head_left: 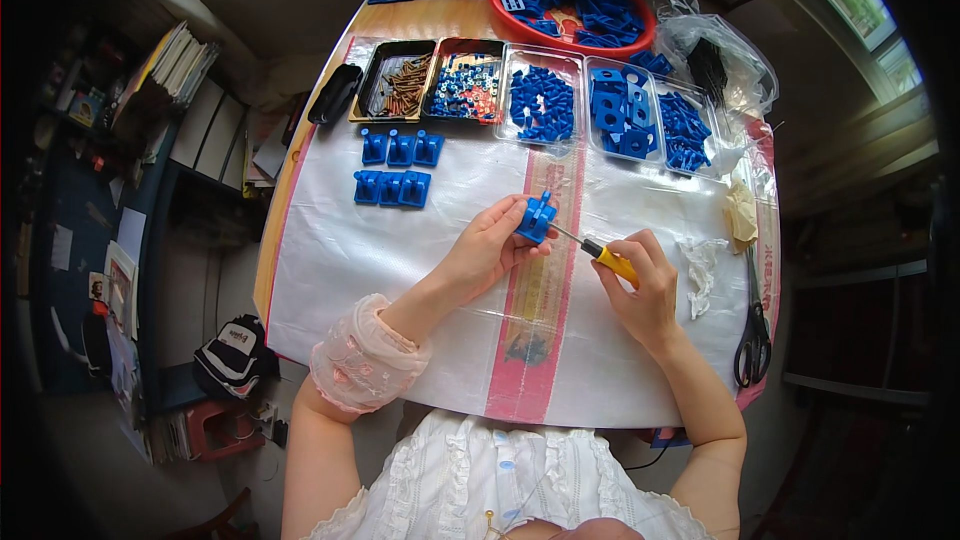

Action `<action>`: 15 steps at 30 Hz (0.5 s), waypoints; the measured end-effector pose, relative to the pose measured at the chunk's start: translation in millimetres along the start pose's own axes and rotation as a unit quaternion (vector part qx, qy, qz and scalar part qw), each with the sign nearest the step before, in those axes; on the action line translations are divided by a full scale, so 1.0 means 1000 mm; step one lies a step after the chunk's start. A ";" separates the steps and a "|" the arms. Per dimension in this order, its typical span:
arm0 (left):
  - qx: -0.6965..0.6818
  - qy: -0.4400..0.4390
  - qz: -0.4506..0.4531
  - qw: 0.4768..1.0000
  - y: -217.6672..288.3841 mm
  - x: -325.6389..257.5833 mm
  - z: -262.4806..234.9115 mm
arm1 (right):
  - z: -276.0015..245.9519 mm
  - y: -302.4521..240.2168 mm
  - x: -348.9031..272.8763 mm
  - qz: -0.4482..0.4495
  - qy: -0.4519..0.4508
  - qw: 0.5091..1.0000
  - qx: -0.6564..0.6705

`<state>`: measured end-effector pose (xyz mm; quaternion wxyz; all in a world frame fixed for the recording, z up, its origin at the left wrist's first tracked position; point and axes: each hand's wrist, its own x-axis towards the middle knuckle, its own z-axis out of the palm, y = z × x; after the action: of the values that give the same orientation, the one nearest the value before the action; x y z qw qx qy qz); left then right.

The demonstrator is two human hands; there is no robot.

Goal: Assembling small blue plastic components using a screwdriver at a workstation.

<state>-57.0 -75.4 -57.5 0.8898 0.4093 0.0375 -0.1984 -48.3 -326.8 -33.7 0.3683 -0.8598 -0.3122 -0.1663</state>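
Note:
Over the middle of the table, my left hand pinches a small blue plastic assembly between thumb and fingers. My right hand is closed round the yellow and black handle of a screwdriver. Its metal shaft points up and left, with the tip at the blue assembly; the exact contact point is too small to make out. Left of my hands, several similar blue assemblies stand in two short rows on the sheet.
Along the back are a tray of screws, a tray of nuts, clear boxes of blue parts and a red basin. A black case lies at left. Crumpled tissue and black scissors lie at right.

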 end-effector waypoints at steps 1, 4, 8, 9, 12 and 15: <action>-0.005 0.003 0.000 1.000 -0.001 0.000 -0.001 | -0.001 -0.004 0.002 0.002 -0.003 1.000 0.004; -0.011 0.014 0.006 1.000 0.000 0.001 0.001 | -0.004 -0.006 0.003 -0.001 -0.021 1.000 -0.001; -0.004 0.025 0.010 1.000 0.002 0.001 0.002 | -0.003 -0.002 -0.001 0.047 -0.052 0.998 0.007; 0.003 0.023 0.012 1.000 0.002 0.001 0.001 | -0.001 -0.001 -0.001 0.037 -0.041 0.998 0.003; 0.017 0.018 0.017 1.000 0.000 0.002 -0.003 | 0.001 -0.002 0.001 -0.001 -0.020 0.999 -0.028; 0.017 0.018 0.017 1.000 0.001 0.002 -0.003 | -0.003 -0.008 0.004 -0.038 -0.017 0.996 -0.077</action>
<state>-54.6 -73.3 -59.5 0.8850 0.4285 0.0429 -0.1770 -50.6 -323.4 -25.6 0.2887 -0.8760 -0.3370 -0.1887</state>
